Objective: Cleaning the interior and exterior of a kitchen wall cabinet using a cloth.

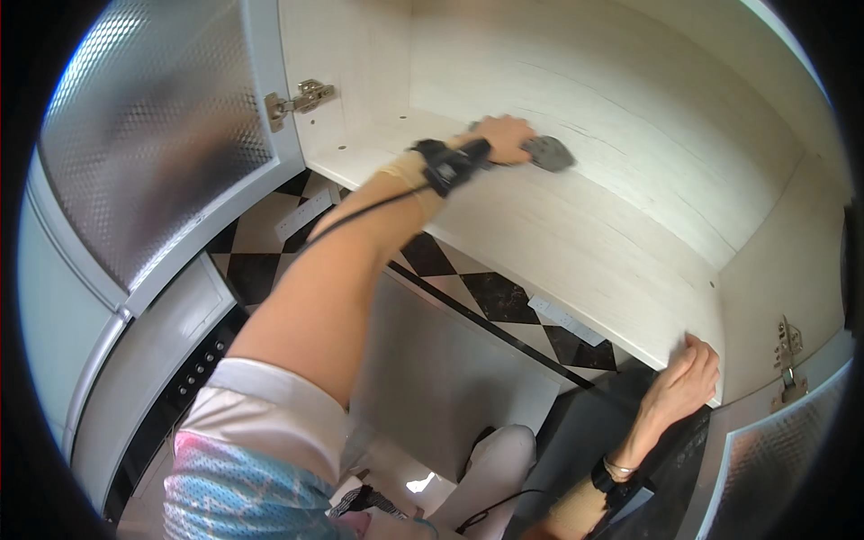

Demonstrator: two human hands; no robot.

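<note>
My left hand (507, 138) presses a grey cloth (552, 154) onto the cabinet's pale wood-grain bottom panel (533, 226), near the back panel. The cloth sticks out past my fingers on the right, and the rest of it is mostly hidden under the hand. Both hand and cloth are slightly blurred. At the panel's front right corner, my right hand (685, 378) rests over the edge with its fingers curled. Whether those fingers grip the edge is unclear.
A textured-glass door (155, 135) stands swung out on the left by its metal hinge (297, 101); another glass door (776, 459) is at lower right. Below are black-and-white tiles (499, 297), socket strips (565, 319) and a grey countertop (452, 358). A black cable (358, 214) runs along my left arm.
</note>
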